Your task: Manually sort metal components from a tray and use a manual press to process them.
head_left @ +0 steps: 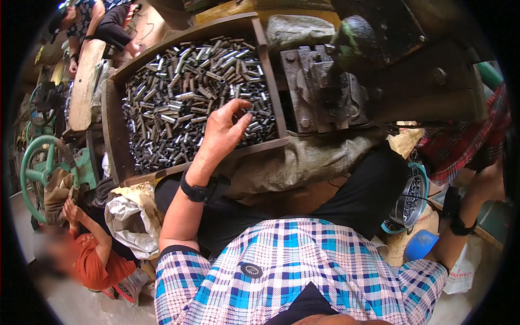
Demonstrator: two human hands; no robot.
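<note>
My left hand (226, 129) reaches over a wooden tray (206, 28) heaped with short metal tubes (179, 92). Its thumb and forefinger are curled toward each other at the tray's right part; whatever sits between the fingertips is too small to make out. A black band (198, 190) is around that wrist. On the right side my right forearm (483, 187), also with a black band (461, 219), runs up behind a red plaid cloth (466, 141), and the hand itself is hidden. Right of the tray stands a greasy metal press with a bolted die block (314, 89).
A grey cloth sack (309, 162) hangs below the press. By my right knee is a basin (406, 203) of small metal parts. At left, a person in orange (103, 260) works beside a green handwheel (27, 173); another person (103, 21) sits at the far left.
</note>
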